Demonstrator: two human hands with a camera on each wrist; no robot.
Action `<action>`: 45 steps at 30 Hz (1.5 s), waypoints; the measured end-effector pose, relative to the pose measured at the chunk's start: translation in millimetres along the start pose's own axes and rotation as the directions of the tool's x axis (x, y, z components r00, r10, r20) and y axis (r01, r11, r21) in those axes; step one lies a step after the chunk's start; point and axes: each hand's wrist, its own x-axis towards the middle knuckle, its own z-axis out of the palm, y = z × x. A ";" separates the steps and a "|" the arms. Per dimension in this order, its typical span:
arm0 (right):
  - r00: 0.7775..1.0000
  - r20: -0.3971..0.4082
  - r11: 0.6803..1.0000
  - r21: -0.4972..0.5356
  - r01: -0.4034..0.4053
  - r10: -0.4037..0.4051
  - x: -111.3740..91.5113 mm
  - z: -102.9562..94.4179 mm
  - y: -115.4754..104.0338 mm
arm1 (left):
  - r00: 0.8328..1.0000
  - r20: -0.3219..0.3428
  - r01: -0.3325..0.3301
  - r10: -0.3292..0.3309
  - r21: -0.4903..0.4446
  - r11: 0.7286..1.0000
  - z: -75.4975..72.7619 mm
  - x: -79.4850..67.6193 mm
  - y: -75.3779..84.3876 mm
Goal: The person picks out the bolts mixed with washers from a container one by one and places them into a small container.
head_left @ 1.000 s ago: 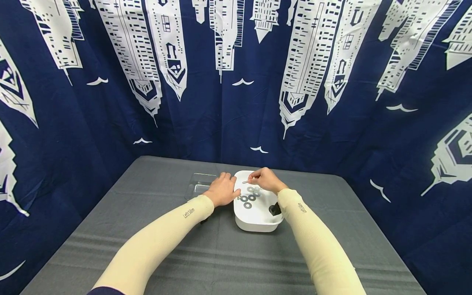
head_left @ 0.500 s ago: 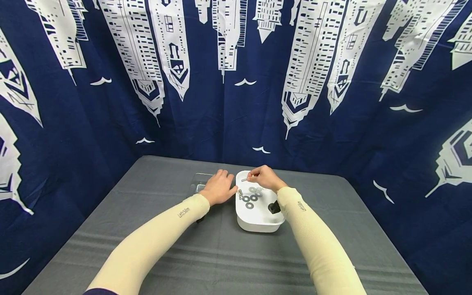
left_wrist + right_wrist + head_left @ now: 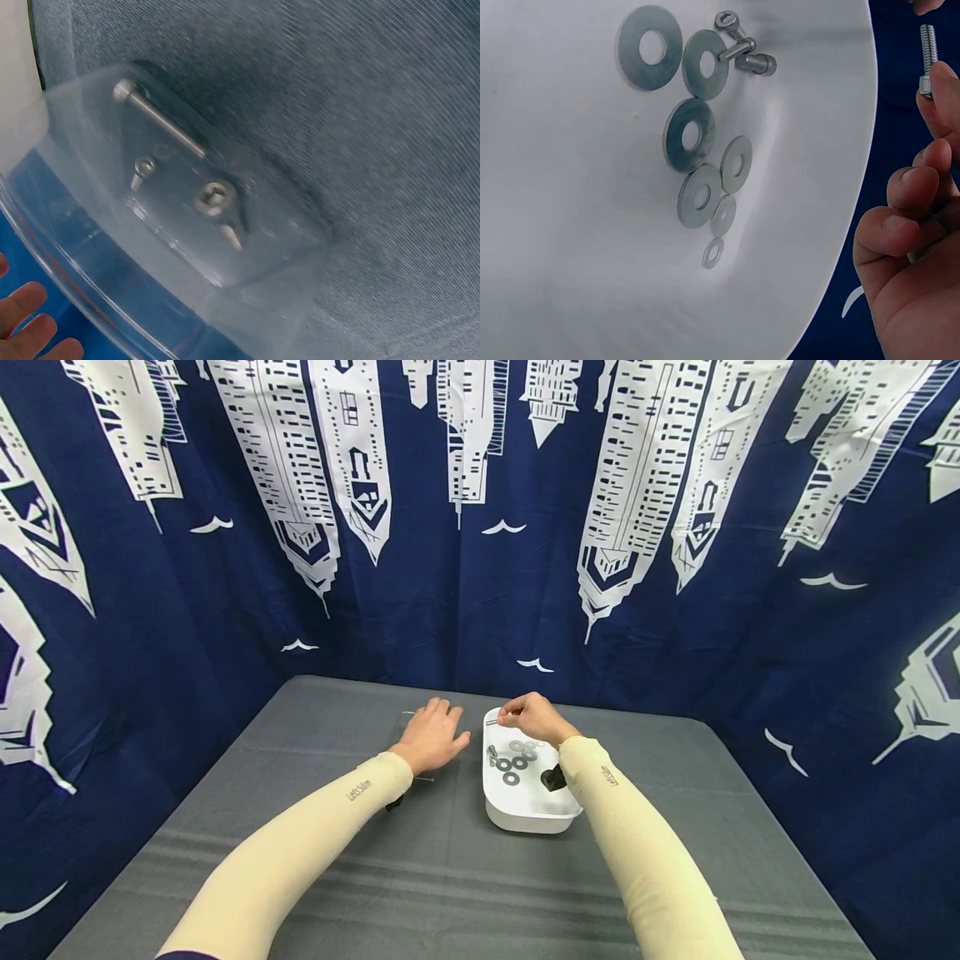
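Note:
My right hand [image 3: 534, 718] pinches a socket head bolt [image 3: 928, 56] between thumb and fingertips, above the far part of a white bin [image 3: 528, 821]. In the bin lie several flat washers [image 3: 688, 135] of different sizes and a small group of socket head bolts [image 3: 756, 64]. To the left, my left hand [image 3: 431, 735] hovers over a clear plastic tray [image 3: 90, 202] with fingers spread, holding nothing. That tray contains a long bolt [image 3: 161, 121], a small bolt [image 3: 143, 168] and a thicker one [image 3: 216, 199]. The hand and sleeve hide most of the tray in the head view.
A grey cloth [image 3: 450, 877] covers the table. Behind it hangs a dark blue curtain [image 3: 420, 627] with white building prints. Beneath my right wrist, a black wrist device [image 3: 553, 778] hangs over the bin's right side.
My left hand has drawn left, away from the white bin's rim, and now covers more of the clear tray. My right hand has shifted slightly toward the bin's far end, still pinching the bolt.

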 end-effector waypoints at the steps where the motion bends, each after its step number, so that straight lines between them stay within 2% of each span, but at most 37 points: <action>1: 1.000 0.002 1.000 0.006 -0.002 0.002 0.7 0.5 -0.1 | 1.000 0.000 0.001 -0.001 0.001 1.000 0.0 -0.4 -1.5; 14: 0.999 0.028 1.000 0.013 -0.017 0.017 7.9 7.1 -9.0 | 0.998 0.016 0.053 -0.054 0.024 0.998 -2.6 -6.9 -21.6; 27: 0.998 0.037 0.999 0.000 0.046 -0.046 16.2 15.4 -17.7 | 0.996 0.023 0.086 -0.087 0.039 0.996 -4.6 -17.9 -46.7; 35: 0.998 0.040 0.999 0.018 0.042 -0.043 23.1 22.3 -20.8 | 0.993 0.027 0.115 -0.115 0.016 0.993 -5.1 -23.8 -59.9; 45: 0.996 0.045 0.997 0.007 0.078 -0.078 30.3 27.1 -27.1 | 0.991 0.025 0.129 -0.130 0.015 0.991 -4.1 -29.2 -71.8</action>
